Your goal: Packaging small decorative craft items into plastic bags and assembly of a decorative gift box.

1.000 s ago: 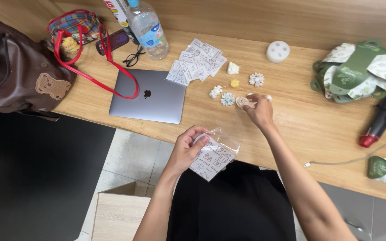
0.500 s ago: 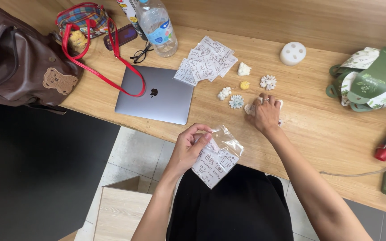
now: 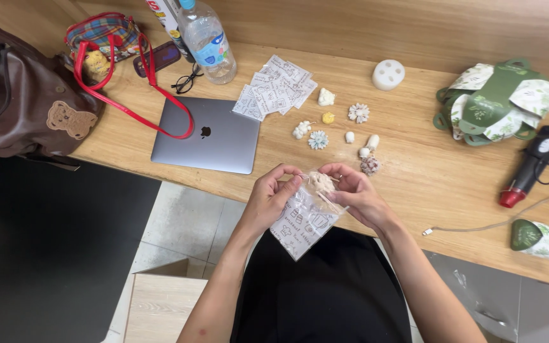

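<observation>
Two hands met at the near edge of the wooden table (image 3: 414, 184). Left hand (image 3: 273, 194), fingers closed on the left rim of a small printed clear bag (image 3: 303, 222), held its mouth apart. Right hand (image 3: 357, 194), fingers pinched together on a small cream moulded piece (image 3: 321, 182), held that piece at the bag's open mouth, between the two hands; whether it had passed inside the rim could not be told from this angle. Bagging judged barely begun: one piece at the mouth, bag not sealed, and a loose group of small moulded pieces (image 3: 335, 124) lying unbagged on the table just beyond the hands, among them a pale blue flower shape (image 3: 318, 140) and a brownish one (image 3: 370, 166) nearest the right hand. Stack of flat printed bags (image 3: 274, 95) lay farther off, left of the pieces, apparently unused. Round white mould (image 3: 388, 74) stood at the far side. Closed grey laptop (image 3: 206, 135) lay left of the hands, a red strap across its far-left corner. Brown bag (image 3: 20, 101), plaid pouch (image 3: 100, 38), glasses (image 3: 187, 81) and plastic water bottle (image 3: 208, 41) occupied the far left. Green leaf-patterned paper carriers (image 3: 497, 101), a black and red heat tool (image 3: 532, 162) and one patterned mug (image 3: 538, 238) occupied the right.
</observation>
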